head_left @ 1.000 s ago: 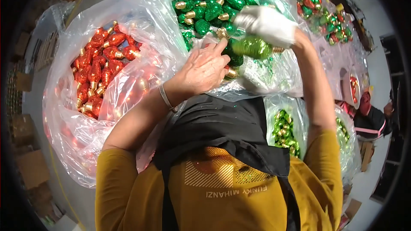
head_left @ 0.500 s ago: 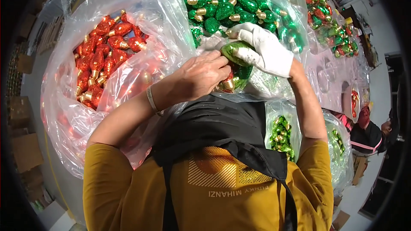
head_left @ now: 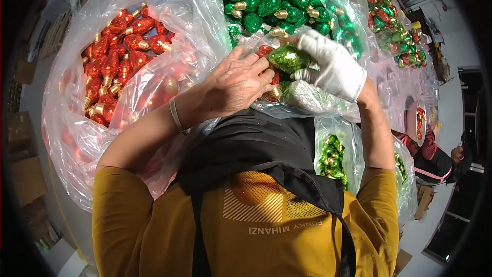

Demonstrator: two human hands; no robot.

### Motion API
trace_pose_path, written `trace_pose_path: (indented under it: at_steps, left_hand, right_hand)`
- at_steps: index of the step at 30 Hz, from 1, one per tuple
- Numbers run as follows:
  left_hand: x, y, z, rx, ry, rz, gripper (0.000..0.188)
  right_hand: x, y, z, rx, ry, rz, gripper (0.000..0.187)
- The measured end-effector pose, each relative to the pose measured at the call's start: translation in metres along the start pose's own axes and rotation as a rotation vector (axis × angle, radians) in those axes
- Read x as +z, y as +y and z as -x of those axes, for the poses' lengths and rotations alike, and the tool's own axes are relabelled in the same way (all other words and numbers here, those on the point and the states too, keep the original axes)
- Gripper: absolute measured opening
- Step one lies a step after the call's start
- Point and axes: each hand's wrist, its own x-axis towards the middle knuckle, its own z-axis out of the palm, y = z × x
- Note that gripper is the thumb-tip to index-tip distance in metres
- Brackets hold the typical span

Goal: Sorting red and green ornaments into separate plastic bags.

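Note:
A light green glittered bulb ornament lies between the thumb and fingers of my right hand, which wears a white glove. My bare left hand is just left of it, its fingers curled in and closed. Red glittered bulb ornaments show in part at those fingertips, one with a gold cap facing me. What the left fingers grip is hidden. Clear plastic bunches beneath the gloved hand. Dark green bulb ornaments with gold caps fill an open clear bag just beyond both hands.
An open clear bag of red bulb ornaments stands at left. Smaller bags of light green ornaments are by my right elbow. Mixed red and green ornaments lie at far right. A person in dark clothing is at the right edge.
My gloved hand has shifted slightly right and down, and the light green ornament shows more fully. A red ornament has come into sight beside my left fingers.

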Motion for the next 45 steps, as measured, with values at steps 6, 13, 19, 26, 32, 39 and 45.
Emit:
trace_pose_path:
  at_steps: [6,13,19,26,32,39,45]
  left_hand:
    - [0.000,0.008,-0.002,-0.027,-0.031,-0.039,0.037]
    - [-0.005,0.012,0.001,0.034,-0.029,-0.143,0.040]
    - [-0.013,0.010,0.000,0.020,-0.117,-0.062,0.039]
    - [-0.016,0.005,-0.009,-0.019,0.046,-0.045,0.043]
    - [-0.005,-0.002,-0.019,-0.038,-0.078,-0.045,0.046]
    - [-0.009,0.002,-0.073,-0.047,-0.181,-0.137,0.047]
    - [-0.032,-0.002,-0.095,-0.024,0.178,0.115,0.034]
  right_hand:
    - [0.020,-0.003,-0.005,0.254,0.454,-0.801,0.043]
    - [0.051,-0.006,-0.005,0.597,0.468,-0.674,0.028]
    - [0.060,-0.013,-0.005,0.422,0.557,-0.286,0.025]
    - [0.070,0.006,-0.001,0.086,0.498,0.108,0.024]
    - [0.043,-0.014,0.024,0.013,0.529,-0.040,0.026]
    - [0.071,-0.017,0.066,0.194,0.306,0.005,0.024]
    - [-0.002,0.010,0.129,0.352,0.514,-0.011,0.020]
